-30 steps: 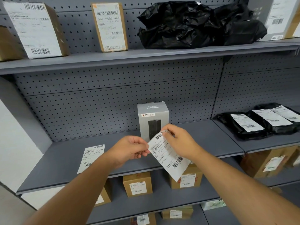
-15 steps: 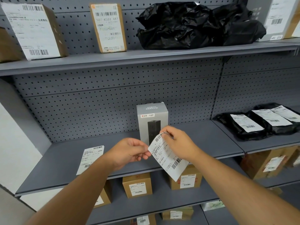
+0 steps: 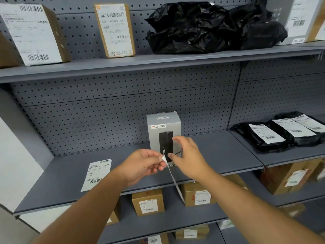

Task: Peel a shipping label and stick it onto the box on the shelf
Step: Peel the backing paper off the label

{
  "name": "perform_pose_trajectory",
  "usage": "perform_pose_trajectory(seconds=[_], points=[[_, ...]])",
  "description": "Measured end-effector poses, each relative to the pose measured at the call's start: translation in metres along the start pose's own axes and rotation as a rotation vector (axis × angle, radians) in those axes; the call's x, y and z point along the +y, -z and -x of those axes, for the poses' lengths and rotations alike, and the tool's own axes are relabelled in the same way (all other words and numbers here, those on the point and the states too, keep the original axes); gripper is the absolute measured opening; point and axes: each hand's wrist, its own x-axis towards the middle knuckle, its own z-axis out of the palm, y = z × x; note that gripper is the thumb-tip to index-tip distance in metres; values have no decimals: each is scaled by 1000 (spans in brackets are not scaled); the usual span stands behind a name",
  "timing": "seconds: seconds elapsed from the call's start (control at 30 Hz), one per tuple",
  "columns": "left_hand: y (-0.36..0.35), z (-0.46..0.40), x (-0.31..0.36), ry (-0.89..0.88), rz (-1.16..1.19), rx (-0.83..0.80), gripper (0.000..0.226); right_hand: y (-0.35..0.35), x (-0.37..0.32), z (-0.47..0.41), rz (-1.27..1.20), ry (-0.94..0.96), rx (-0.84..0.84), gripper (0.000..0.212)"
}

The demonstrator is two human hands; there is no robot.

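Since the earlier frame, the label [image 3: 173, 175] is being turned edge-on, pinched at its top by the left hand [image 3: 144, 166]; the right hand [image 3: 187, 155], released, is being held wide open. Behind, the box [image 3: 164, 125] marked "公牛" is being kept upright on the shelf [image 3: 219, 152].

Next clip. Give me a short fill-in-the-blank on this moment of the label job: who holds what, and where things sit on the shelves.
1. The label sheet is pinched at its top corner by the ____ hand.
2. The grey box stands upright on the ____ shelf, behind the hands.
3. A second label lies flat on that shelf, to the ____ of the grey box.
4. The right hand is open, its fingers ____ the sheet.

Missing words: left; middle; left; off
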Motion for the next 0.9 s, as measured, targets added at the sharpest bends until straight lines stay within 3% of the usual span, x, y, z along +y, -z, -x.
perform_pose_trajectory(seconds=[0.1,0.27,0.57,0.9], points=[[-1,-4,-1,-18,-21,53,24,1,-9,1,-112,22,22,9],[2,-10,-3,-54,-131,154,20,-1,-22,3,-182,-8,-64,15],[0,-16,-6,-106,-339,232,18,-4,-21,0,-208,-61,-48,14],[-7,-18,-3,-142,-389,268,17,-2,-20,-3,-264,-128,-13,15]])
